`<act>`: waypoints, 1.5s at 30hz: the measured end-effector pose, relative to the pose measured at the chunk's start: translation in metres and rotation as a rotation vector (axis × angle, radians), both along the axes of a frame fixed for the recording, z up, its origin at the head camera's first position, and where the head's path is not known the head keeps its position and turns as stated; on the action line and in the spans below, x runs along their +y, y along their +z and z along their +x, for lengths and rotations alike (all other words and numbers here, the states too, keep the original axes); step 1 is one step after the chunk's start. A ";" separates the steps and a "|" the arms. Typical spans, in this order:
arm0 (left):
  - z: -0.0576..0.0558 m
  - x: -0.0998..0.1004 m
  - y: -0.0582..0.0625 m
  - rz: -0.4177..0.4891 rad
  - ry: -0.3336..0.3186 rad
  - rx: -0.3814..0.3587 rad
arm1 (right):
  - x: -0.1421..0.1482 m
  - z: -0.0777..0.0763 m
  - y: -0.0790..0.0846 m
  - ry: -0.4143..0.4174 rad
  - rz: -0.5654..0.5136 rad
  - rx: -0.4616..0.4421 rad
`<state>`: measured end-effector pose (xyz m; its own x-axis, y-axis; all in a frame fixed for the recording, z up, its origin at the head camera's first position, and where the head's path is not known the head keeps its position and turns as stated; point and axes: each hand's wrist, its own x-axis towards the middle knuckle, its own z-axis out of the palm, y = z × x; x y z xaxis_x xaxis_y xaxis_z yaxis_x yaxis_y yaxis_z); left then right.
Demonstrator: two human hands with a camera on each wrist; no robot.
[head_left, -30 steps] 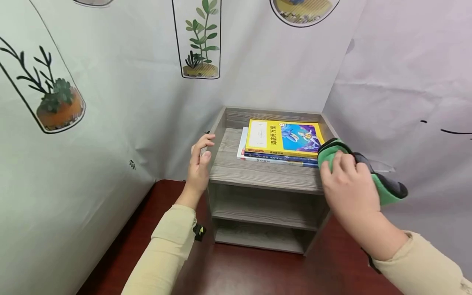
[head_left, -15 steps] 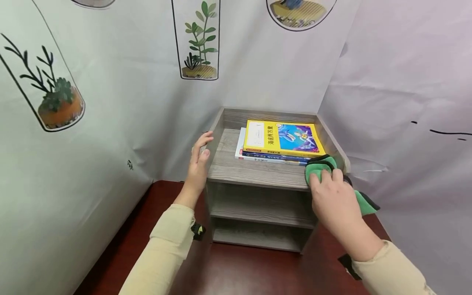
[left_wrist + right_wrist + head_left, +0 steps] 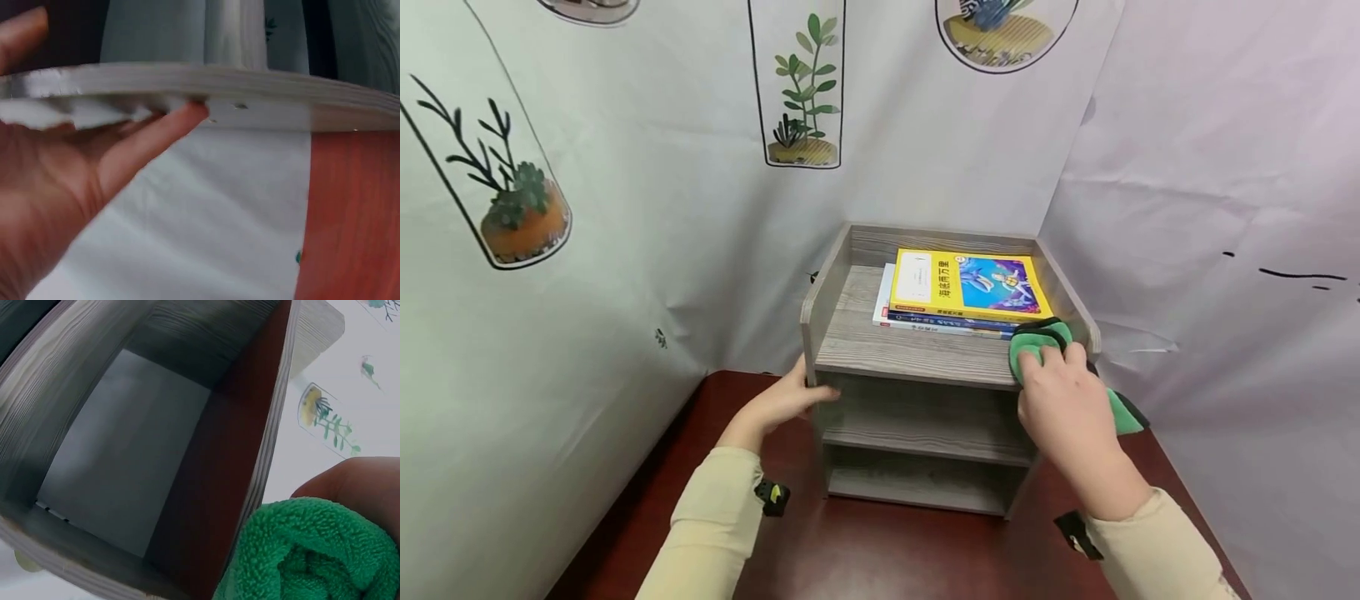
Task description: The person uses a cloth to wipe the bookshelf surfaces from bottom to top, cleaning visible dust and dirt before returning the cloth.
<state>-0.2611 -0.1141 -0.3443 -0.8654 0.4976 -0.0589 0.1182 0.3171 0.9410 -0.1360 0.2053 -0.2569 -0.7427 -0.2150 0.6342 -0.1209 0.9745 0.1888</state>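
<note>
On my left, a white sheet (image 3: 625, 208) printed with potted plants hangs as a wall and meets the dark red table (image 3: 880, 550). A small black camera (image 3: 773, 497) sits on my left wrist. My left hand (image 3: 781, 404) is spread: the fingers lie straight against the outer face of the left side panel (image 3: 822, 321), below the top board, and the thumb reaches across its front edge without closing round it. The grey wooden shelf (image 3: 902, 354) stands upright on the table, its lower boards underneath. On its top board a yellow book (image 3: 925, 282) lies over a blue one (image 3: 928, 320) and a white one (image 3: 883, 293), blocking the middle. At the right front corner, just in front of the stack, is the green cloth (image 3: 1028, 346) with black edging; whether it touches the books I can't tell. My right hand (image 3: 1070, 408) has it bunched in curled fingers, close to the right side panel (image 3: 1063, 292). Beyond, another white sheet (image 3: 1247, 350) closes in that side.
</note>
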 end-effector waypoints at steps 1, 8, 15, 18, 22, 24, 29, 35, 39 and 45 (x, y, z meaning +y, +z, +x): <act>0.000 0.001 0.001 -0.014 0.009 0.015 | -0.001 -0.001 0.000 -0.002 -0.005 -0.005; 0.003 0.006 0.002 -0.102 0.040 0.091 | -0.008 -0.007 0.000 0.009 -0.019 -0.008; 0.007 0.009 0.000 -0.115 0.067 0.158 | -0.024 -0.011 0.000 -0.013 0.026 -0.038; 0.007 0.010 0.000 -0.117 0.068 0.155 | -0.028 -0.011 0.000 -0.023 0.035 -0.051; 0.007 0.010 0.000 -0.132 0.069 0.160 | -0.026 -0.011 0.000 -0.027 0.067 -0.054; 0.007 0.009 0.000 -0.135 0.073 0.155 | -0.022 -0.010 0.000 -0.022 0.085 -0.053; 0.006 0.008 -0.001 -0.128 0.060 0.155 | -0.011 -0.007 0.000 -0.026 0.079 -0.047; 0.006 0.008 -0.001 -0.128 0.068 0.149 | -0.011 -0.009 -0.001 0.023 -0.006 0.010; 0.007 0.008 -0.002 -0.123 0.070 0.145 | -0.019 -0.010 -0.002 0.018 -0.029 -0.003; 0.007 0.010 -0.003 -0.118 0.075 0.180 | -0.032 -0.013 0.001 -0.004 -0.027 -0.056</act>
<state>-0.2541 -0.1037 -0.3470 -0.9016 0.4300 0.0464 0.2531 0.4376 0.8628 -0.1491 0.1737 -0.2563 -0.7778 -0.1954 0.5974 -0.1270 0.9797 0.1551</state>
